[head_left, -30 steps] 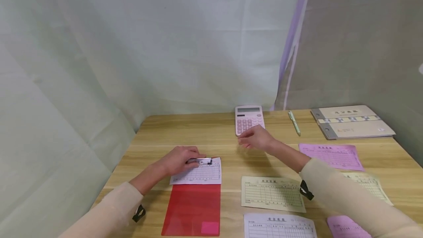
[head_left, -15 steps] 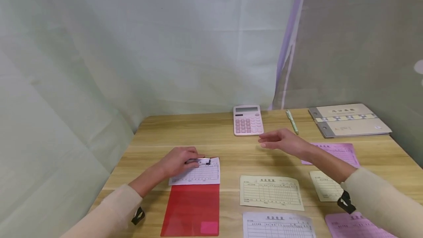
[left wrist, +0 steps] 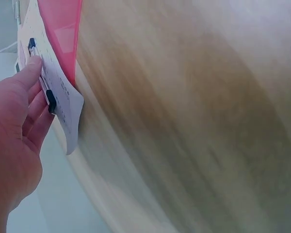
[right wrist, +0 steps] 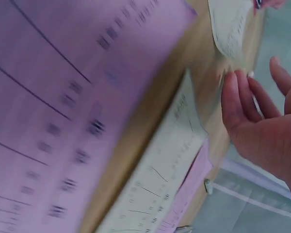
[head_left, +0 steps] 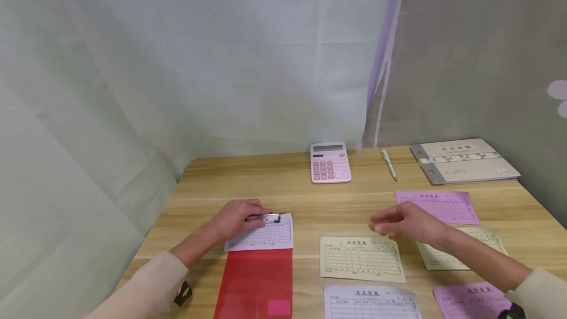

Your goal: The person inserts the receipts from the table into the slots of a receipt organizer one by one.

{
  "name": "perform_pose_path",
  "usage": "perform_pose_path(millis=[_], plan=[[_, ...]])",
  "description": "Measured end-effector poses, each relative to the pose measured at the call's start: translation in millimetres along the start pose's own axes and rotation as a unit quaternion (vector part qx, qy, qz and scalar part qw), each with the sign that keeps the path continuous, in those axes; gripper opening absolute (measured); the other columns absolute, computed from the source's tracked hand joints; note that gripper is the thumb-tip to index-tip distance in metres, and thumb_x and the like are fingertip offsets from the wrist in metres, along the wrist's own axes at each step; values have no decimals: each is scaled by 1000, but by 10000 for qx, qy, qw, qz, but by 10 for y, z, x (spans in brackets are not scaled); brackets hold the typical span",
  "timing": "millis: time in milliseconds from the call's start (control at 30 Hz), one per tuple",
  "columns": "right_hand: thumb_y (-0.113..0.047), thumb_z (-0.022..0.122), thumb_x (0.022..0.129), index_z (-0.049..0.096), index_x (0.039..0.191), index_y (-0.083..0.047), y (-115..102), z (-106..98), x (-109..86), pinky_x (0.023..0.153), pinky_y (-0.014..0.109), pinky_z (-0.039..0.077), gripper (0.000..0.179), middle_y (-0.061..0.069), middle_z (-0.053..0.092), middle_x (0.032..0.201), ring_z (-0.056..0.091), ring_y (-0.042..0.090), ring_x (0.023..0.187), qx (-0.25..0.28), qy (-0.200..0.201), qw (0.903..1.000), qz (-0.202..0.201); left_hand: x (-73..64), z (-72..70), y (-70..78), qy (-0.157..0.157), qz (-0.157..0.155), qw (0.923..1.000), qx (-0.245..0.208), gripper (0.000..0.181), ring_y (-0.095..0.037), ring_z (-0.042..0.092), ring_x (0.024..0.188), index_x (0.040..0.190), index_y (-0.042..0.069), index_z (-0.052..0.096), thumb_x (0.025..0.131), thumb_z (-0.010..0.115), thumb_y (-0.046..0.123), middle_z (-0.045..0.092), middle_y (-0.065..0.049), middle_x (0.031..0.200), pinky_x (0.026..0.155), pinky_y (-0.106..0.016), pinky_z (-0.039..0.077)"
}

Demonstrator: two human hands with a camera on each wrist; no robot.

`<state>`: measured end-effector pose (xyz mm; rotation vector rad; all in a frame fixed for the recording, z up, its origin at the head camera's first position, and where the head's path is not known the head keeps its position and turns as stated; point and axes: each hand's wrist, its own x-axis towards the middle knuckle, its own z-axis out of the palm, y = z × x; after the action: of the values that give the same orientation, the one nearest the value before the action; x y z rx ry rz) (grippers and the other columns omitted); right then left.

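The left grip (head_left: 236, 217) pinches the clip (head_left: 271, 215), seemingly for fastening, while the right grip (head_left: 413, 223), empty and apart, likely needs the yellow slip (head_left: 360, 261) to its left.

pale pink calculator (head_left: 330, 163), darker pink keys (head_left: 323, 170), front-left of calculator: red board (head_left: 259, 277), hot-pink label (head_left: 279, 307), white slip (head_left: 270, 236) with dark grid, silver-black clip (head_left: 269, 218), front-right: yellow-green, white and purple gridded slips (head_left: 361, 258), right: pale green pen (head_left: 389, 164), beige book (head_left: 471, 167) with grey spine, under calculator: streaked tan table (head_left: 248, 176)
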<state>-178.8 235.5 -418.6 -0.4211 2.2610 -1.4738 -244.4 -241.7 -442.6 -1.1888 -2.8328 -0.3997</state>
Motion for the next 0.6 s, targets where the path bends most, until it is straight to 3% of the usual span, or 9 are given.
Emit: perform_pose_path(millis=[267,467,600], plan=[[-18,82,94,75,121,7,120,86,-186,78,25,56,37,13,78,113,71,18,96,-1229,700,9889,-448,-36,34,0,163,-590,9958,-687,39,-9,60,86,132,21,78,93,85,27,72,12,107,78,-29,48],[-17,82,94,78,113,4,173,111,-246,70,27,57,29,7,79,104,68,10,84,-1248,719,9886,-429,-46,68,-13,325,-820,9909,-1017,41,-8,60,86,131,22,79,91,87,26,72,14,104,77,-28,49],[-13,83,92,79,109,3,177,121,-272,64,29,58,24,4,78,95,68,13,75,-1092,709,9910,-326,-42,85,-24,367,-922,9891,-1091,41,-6,60,86,131,23,79,90,87,27,73,15,104,78,-27,50]])
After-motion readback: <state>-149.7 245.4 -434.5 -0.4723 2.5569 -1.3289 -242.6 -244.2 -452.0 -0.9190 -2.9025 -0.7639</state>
